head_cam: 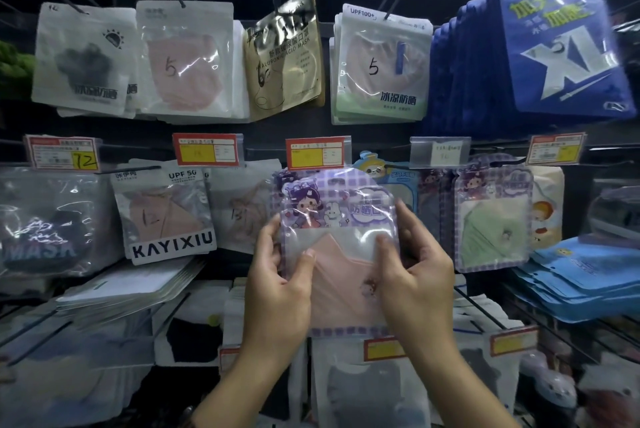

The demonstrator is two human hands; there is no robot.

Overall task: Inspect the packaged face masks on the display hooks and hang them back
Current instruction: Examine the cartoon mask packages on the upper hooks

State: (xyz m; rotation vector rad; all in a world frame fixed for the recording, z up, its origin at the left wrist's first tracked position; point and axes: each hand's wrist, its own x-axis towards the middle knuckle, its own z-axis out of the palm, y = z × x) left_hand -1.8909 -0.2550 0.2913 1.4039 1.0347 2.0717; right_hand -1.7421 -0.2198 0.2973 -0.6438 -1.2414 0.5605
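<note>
A: You face a dark rack (156, 136) hung with rows of mask packs.
B: At your top right, the blue packs (561, 46) marked XL make the thickest stack.
A: Your pack (337, 219) is in the middle row, purple-checked, with a cartoon girl on top. A twin pack (491, 219) hangs just to its right.
B: Yours shows a pink mask (343, 289) through its clear window.
A: Your left hand (277, 285) grips the left edge, thumb on the front.
B: Your right hand (419, 271) grips the right edge the same way.
A: The pack's top sits just under a red-and-yellow tag (317, 153). I cannot tell whether it is on a hook.
</note>
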